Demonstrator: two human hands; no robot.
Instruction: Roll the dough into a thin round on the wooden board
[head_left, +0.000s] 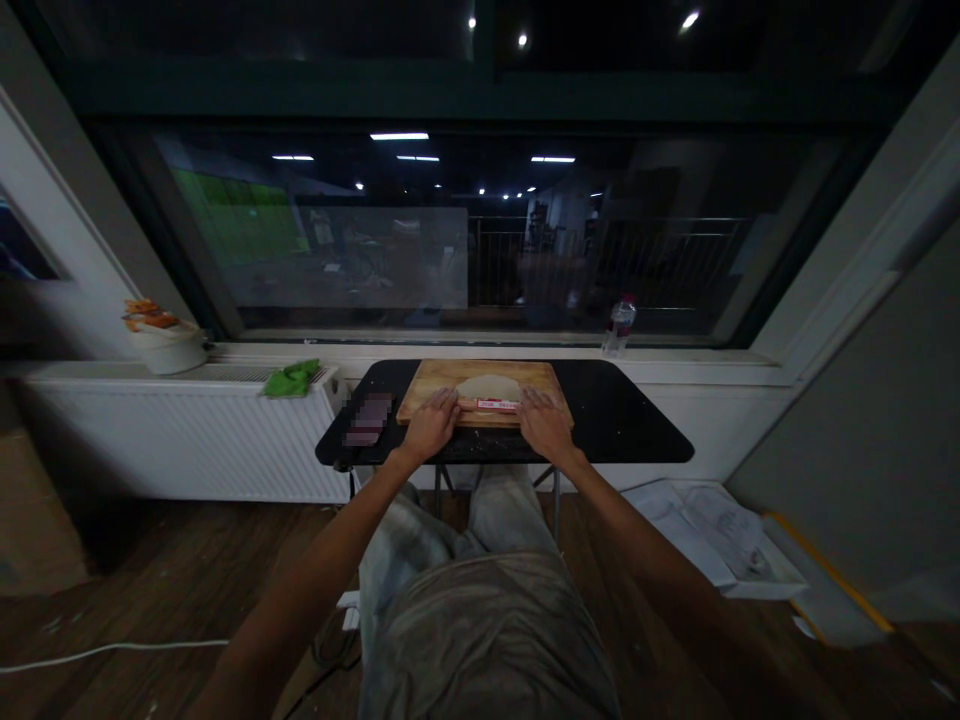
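A wooden board [540, 375] lies on a small black table [622, 420] under a window. A flat pale sheet of dough [489, 386] rests on the board. Across its near edge lies a rolling pin [496, 404] with a red and white label. My left hand [431, 422] lies flat on the pin's left end, fingers stretched out. My right hand [544, 420] presses flat on the pin's right end, fingers also extended.
A blurred-out dark object [367, 418] sits on the table's left part. A water bottle [619, 326] stands on the sill. A green cloth [291, 378] and a white bowl [169, 345] rest on the radiator. Papers [705, 530] lie on the floor at right, a white cable [112, 652] at left.
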